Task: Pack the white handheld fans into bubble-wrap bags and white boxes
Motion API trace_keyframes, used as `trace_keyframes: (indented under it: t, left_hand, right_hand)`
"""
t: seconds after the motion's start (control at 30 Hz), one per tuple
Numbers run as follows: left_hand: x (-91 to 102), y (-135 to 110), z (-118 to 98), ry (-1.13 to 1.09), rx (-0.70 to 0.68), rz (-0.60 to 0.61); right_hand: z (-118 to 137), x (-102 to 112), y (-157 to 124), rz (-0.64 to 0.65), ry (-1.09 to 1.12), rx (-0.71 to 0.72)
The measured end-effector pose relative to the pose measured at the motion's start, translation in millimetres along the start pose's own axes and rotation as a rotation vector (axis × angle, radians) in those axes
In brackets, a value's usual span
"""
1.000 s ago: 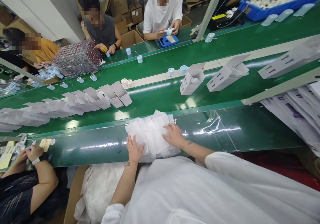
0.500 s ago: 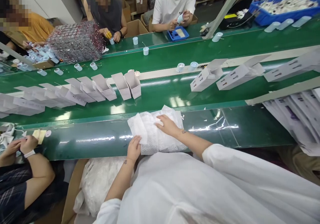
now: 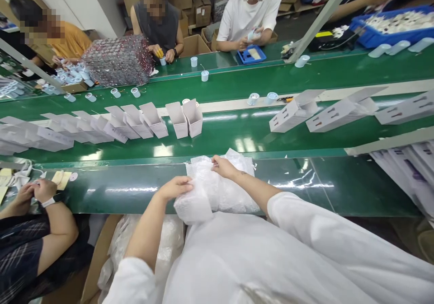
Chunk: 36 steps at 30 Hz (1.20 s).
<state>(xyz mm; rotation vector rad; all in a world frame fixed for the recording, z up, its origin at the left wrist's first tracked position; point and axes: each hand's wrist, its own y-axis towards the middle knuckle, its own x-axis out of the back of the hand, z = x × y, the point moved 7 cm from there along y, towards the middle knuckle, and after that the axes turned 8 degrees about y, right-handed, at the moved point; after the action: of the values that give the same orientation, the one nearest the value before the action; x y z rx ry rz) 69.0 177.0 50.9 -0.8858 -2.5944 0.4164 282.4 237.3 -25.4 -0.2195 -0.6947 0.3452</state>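
Observation:
Against the near edge of the bench, in front of my body, lies a pile of white translucent bubble wrap bags (image 3: 233,193). My left hand (image 3: 176,188) reaches in from the left, its thumb and fingers closed on the left margin of a bubble wrap bag (image 3: 195,204) whose near end bulges over the bench edge. Fingers bent, my right hand (image 3: 224,166) pinches the upper part of the bags near the middle of the pile. The fingertips of both hands are partly hidden.
White open-topped boxes (image 3: 178,119) stand along the green belt (image 3: 230,134), with more boxes (image 3: 294,109) to the right. A carton (image 3: 96,259) of bubble wrap sits below the bench. A co-worker's hands (image 3: 45,190) are at left; other people work across the belt.
My left hand has moved up and left, and the bag's left part has shifted toward me. My right hand's fingers, spread flat before, are now bent into a pinch. The camera view has shifted slightly.

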Motion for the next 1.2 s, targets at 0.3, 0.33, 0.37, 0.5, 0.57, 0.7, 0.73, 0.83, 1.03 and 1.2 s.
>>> trace_keyframes:
  t: [0.3, 0.33, 0.37, 0.5, 0.57, 0.7, 0.73, 0.83, 1.03, 1.2]
  left_hand:
    - [1.8, 73, -2, 0.732, 0.015, -0.505]
    - [-1.7, 63, 6, 0.777, 0.055, -0.530]
    - [-8.3, 53, 17, 0.819, 0.098, -0.524]
    - [-55.3, 34, 70, 0.875, 0.253, -0.313]
    - [-74.6, 36, 85, 0.858, 0.306, -0.266]
    - [-82.9, 44, 85, 0.796, 0.353, -0.363]
    - [-79.7, 44, 83, 0.767, 0.341, -0.395]
    - [-53.8, 36, 84, 0.671, 0.277, -0.498]
    - [96.8, 23, 57, 0.616, 0.124, -0.989]
    - [212.4, 63, -12, 0.802, 0.062, -1.029]
  right_hand:
    - [3, 20, 11, -0.081, 0.007, 0.130]
    - [9, 29, 11, -0.147, 0.008, 0.180]
    - [17, 40, 11, -0.219, 0.009, 0.232]
    - [70, 74, 39, -0.373, -0.102, 0.384]
    - [103, 80, 67, -0.356, -0.255, 0.388]
    - [139, 66, 123, -0.149, -0.540, 0.172]
    - [141, 60, 133, -0.095, -0.579, 0.107]
    - [139, 48, 146, -0.037, -0.602, -0.039]
    - [135, 46, 141, -0.025, -0.533, -0.003]
    - [138, 77, 127, -0.066, -0.517, 0.073]
